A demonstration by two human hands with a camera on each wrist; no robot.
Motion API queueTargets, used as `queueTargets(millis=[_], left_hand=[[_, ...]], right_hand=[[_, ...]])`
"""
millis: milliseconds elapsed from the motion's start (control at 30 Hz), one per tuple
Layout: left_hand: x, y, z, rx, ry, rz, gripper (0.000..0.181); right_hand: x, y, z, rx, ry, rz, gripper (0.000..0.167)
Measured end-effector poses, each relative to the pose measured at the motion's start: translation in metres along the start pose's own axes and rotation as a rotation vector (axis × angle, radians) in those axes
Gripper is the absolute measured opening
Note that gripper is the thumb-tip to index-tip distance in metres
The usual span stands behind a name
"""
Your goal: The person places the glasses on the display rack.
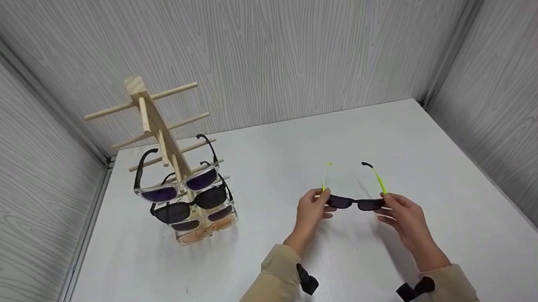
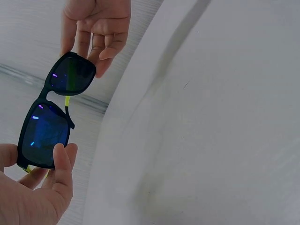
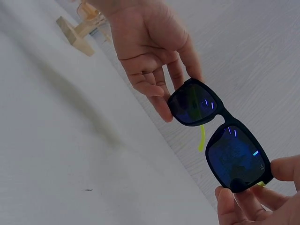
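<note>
Black-framed sunglasses [image 1: 354,202] with dark lenses and yellow-green temples are held up between both hands, over the white table. My left hand [image 1: 311,210] pinches one outer corner of the frame, thumb on one side and fingers on the other. At the opposite corner, my right hand [image 1: 404,214] pinches the frame the same way. Both temples are unfolded and point away from me in the head view. In the left wrist view the lenses of the sunglasses [image 2: 46,131] look blue and reflective, and the right wrist view shows the same sunglasses [image 3: 234,154] from the front.
On the left stands a wooden display rack [image 1: 151,114] with pegs. Its lower pegs carry several glasses, among them clear-framed sunglasses [image 1: 181,189] above a black pair [image 1: 191,206]. Bare pegs are at its top. The white table [image 1: 270,170] is bounded by wood-grain panels [image 1: 260,46].
</note>
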State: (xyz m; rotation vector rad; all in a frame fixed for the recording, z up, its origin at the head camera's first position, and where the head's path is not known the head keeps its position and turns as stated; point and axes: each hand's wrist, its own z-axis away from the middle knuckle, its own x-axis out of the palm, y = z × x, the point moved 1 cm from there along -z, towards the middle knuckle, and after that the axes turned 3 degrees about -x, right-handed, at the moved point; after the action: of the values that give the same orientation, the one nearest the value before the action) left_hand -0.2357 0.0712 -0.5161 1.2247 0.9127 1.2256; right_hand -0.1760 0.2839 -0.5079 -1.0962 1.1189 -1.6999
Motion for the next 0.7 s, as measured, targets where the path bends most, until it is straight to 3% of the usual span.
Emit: queueTargets(millis=[367, 700], left_hand=[[-0.019, 0.012, 0.011, 0.003, -0.002, 0.002, 0.028], [-0.035, 0.024, 0.027, -0.059, -0.023, 0.096, 0.027]], right_hand=[[0.015, -0.002, 0.001, -0.026, -0.052, 0.021, 0.030], [0.026, -0.005, 0.003, -0.037, -0.093, 0.027, 0.031]])
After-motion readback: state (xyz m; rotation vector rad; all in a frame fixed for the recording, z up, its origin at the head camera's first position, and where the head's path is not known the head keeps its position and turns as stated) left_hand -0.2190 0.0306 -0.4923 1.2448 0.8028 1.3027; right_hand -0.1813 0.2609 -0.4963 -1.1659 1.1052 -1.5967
